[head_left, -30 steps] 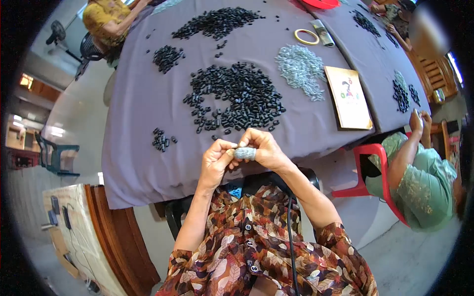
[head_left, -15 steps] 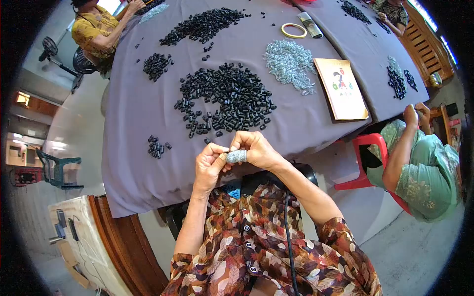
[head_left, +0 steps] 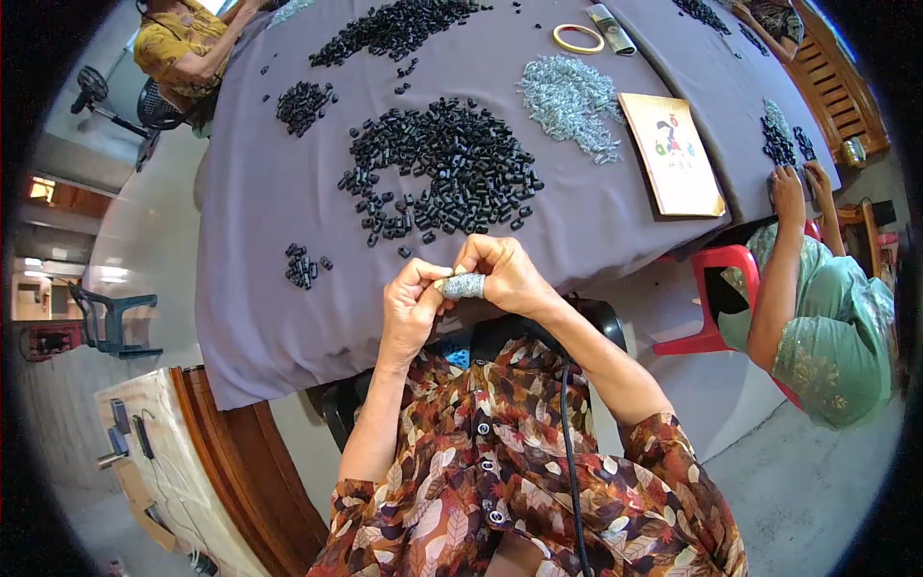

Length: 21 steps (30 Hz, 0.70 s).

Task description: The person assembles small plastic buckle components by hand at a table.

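Observation:
Just past the table's near edge, my left hand [head_left: 411,306] and my right hand [head_left: 508,277] meet, fingertips pinched together. Whatever lies between the fingertips is too small and covered to make out. A grey speckled wrap [head_left: 464,287] surrounds a digit between the hands, seemingly my right thumb. Beyond them spreads a large pile of small black cylindrical pieces [head_left: 471,178]. A smaller cluster of black pieces [head_left: 302,267] lies to the left of my hands.
A heap of small clear pieces [head_left: 569,104], a booklet [head_left: 673,159], a tape roll [head_left: 578,38] and more black pieces [head_left: 394,31] rest on the grey cloth [head_left: 260,202]. A person in green [head_left: 832,327] sits at right by a red chair [head_left: 707,298]; another in yellow [head_left: 187,43] sits far left.
My hands stay pinched together, with little visible change. The view has shifted slightly. The person in green has reached forward to the black pieces on the table.

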Each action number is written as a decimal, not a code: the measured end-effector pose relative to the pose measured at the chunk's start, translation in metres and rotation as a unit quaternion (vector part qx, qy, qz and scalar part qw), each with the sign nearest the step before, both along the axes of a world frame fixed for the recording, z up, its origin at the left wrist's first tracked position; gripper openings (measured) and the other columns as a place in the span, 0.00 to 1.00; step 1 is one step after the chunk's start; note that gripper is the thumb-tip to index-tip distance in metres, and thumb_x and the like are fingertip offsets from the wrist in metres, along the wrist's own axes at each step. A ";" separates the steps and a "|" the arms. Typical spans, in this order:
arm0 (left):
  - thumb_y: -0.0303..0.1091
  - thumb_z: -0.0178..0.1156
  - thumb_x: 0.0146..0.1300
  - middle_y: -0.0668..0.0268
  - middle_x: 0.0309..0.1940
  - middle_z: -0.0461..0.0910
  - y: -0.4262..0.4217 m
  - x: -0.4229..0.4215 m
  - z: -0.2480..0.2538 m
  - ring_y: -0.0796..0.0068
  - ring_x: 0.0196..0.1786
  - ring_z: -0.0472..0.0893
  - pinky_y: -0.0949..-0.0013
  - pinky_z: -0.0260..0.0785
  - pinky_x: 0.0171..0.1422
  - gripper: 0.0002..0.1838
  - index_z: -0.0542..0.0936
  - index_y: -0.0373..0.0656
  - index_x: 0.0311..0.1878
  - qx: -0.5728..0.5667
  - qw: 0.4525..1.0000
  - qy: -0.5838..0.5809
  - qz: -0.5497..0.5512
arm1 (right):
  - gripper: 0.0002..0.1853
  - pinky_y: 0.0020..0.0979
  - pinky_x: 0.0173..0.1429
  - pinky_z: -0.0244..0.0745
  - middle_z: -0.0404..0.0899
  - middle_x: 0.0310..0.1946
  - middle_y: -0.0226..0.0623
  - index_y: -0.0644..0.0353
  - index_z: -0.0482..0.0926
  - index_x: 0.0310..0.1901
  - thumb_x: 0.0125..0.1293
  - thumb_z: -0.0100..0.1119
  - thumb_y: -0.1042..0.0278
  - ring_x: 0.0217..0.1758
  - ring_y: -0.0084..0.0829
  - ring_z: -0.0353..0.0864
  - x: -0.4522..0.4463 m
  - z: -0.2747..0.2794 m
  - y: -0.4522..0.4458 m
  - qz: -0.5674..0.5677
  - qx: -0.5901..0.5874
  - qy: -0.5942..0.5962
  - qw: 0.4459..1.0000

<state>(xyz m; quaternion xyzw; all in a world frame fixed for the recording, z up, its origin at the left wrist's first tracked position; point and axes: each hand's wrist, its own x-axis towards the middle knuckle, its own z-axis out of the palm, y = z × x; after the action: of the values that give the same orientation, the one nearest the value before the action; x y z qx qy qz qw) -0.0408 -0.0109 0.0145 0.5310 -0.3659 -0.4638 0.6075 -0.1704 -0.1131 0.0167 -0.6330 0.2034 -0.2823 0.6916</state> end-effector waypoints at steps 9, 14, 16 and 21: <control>0.27 0.55 0.63 0.66 0.28 0.79 -0.001 0.005 -0.003 0.83 0.27 0.75 0.81 0.67 0.30 0.03 0.73 0.41 0.40 -0.024 0.991 0.125 -0.032 | 0.13 0.22 0.27 0.70 0.77 0.20 0.31 0.62 0.68 0.24 0.56 0.66 0.72 0.25 0.19 0.78 0.002 0.012 -0.003 0.064 0.112 -0.040 0.991; 0.25 0.56 0.63 0.66 0.28 0.78 -0.003 0.007 -0.007 0.82 0.27 0.75 0.80 0.67 0.29 0.03 0.74 0.41 0.39 -0.025 0.992 0.124 -0.029 | 0.14 0.22 0.26 0.68 0.75 0.19 0.29 0.61 0.68 0.23 0.55 0.66 0.72 0.24 0.18 0.77 0.003 0.006 0.000 0.016 0.047 -0.010 0.999; 0.25 0.56 0.62 0.66 0.28 0.78 -0.001 0.007 -0.007 0.83 0.27 0.75 0.81 0.67 0.29 0.03 0.74 0.41 0.39 -0.025 0.993 0.112 -0.025 | 0.14 0.22 0.25 0.66 0.75 0.19 0.28 0.61 0.68 0.23 0.54 0.67 0.72 0.24 0.16 0.75 0.004 0.003 0.001 0.014 0.038 -0.006 0.999; 0.20 0.53 0.62 0.68 0.27 0.78 0.001 0.005 -0.006 0.86 0.27 0.74 0.82 0.66 0.30 0.05 0.75 0.40 0.39 -0.021 0.997 0.065 -0.021 | 0.14 0.22 0.23 0.61 0.73 0.17 0.25 0.60 0.68 0.21 0.52 0.68 0.72 0.22 0.13 0.67 0.003 0.003 0.002 0.002 0.010 0.008 1.000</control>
<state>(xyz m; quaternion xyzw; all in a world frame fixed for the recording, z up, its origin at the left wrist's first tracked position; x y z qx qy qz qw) -0.0354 -0.0102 0.0087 0.4796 -0.3462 -0.5020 0.6310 -0.1676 -0.1110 0.0193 -0.6286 0.2104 -0.2732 0.6971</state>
